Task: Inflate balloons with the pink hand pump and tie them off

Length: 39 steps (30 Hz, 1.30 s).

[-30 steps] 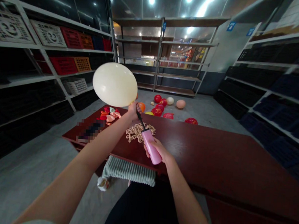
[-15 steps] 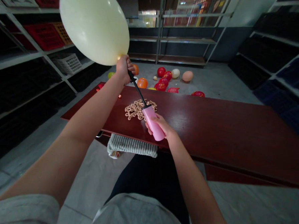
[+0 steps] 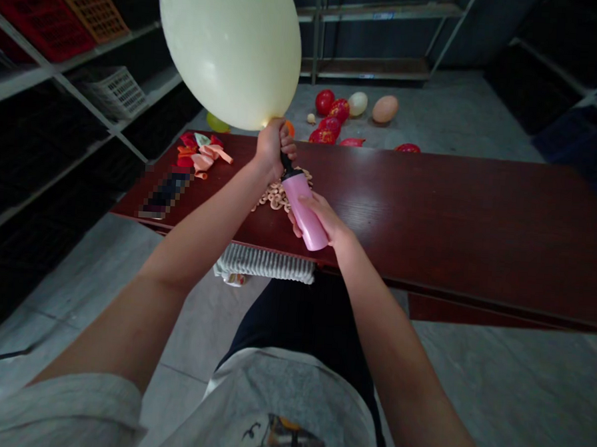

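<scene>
A large cream balloon, cut off by the top edge of the view, bulges up from my left hand. That hand is closed where the balloon's neck meets the black nozzle end of a pink hand pump; the neck itself is hidden by the fingers. My right hand is wrapped round the pump's pink barrel, over the near edge of the dark red table. Behind the pump lies a heap of beige loops, partly covered by my left hand and the pump.
Uninflated balloons and a blurred-out dark flat object lie at the table's left. Several inflated balloons rest on the floor beyond. Shelves with crates stand left. A grey ribbed cloth sits under the near edge.
The black shaft between my hands has slid into the pink barrel, bringing the hands closer together. The balloon has shifted right in view, and the view has tilted down.
</scene>
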Tool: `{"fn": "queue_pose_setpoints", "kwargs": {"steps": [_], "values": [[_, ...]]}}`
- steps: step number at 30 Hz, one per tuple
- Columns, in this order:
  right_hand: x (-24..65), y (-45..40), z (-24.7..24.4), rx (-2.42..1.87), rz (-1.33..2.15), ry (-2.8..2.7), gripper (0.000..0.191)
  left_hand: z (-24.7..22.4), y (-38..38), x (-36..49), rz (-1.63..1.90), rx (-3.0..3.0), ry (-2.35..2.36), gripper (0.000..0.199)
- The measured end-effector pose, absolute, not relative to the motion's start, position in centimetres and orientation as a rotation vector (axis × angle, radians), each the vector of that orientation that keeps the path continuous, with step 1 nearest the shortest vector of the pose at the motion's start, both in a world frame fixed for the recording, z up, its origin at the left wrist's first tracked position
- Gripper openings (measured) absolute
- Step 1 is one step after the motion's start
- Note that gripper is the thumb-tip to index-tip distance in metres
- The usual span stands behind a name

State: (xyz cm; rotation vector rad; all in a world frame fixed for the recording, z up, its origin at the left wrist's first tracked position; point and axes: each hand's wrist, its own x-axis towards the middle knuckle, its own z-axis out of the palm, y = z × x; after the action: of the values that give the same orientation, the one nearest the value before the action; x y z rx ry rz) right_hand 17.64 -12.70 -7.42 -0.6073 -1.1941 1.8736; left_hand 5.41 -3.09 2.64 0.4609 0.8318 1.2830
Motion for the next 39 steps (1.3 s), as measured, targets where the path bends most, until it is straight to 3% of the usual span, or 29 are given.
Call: {"fn": "queue_pose_setpoints", "kwargs": {"steps": [17,24,32,39], "values": [[17.4,-12.9,-7.3,-0.619,1.847,-1.363,0.047,8.4,0.2,-0.5,1.519,0.446,0.913,0.038],[17.7,-12.9,-7.6,-0.573,1.858,-1.345,0.046,11.3,1.0,-1.4,1.62,0.525,0.866,0.043],[18.2,-12.8,-8.4,-0.513,1.924,-1.248,0.044,10.3,0.2,1.1,1.558,0.674,0.761,0.047],[18.2,-12.8,-8.6,-0.541,1.921,-1.149,0.038,5.7,-3.6,5.7,1.407,0.651,0.798,0.048]]}}
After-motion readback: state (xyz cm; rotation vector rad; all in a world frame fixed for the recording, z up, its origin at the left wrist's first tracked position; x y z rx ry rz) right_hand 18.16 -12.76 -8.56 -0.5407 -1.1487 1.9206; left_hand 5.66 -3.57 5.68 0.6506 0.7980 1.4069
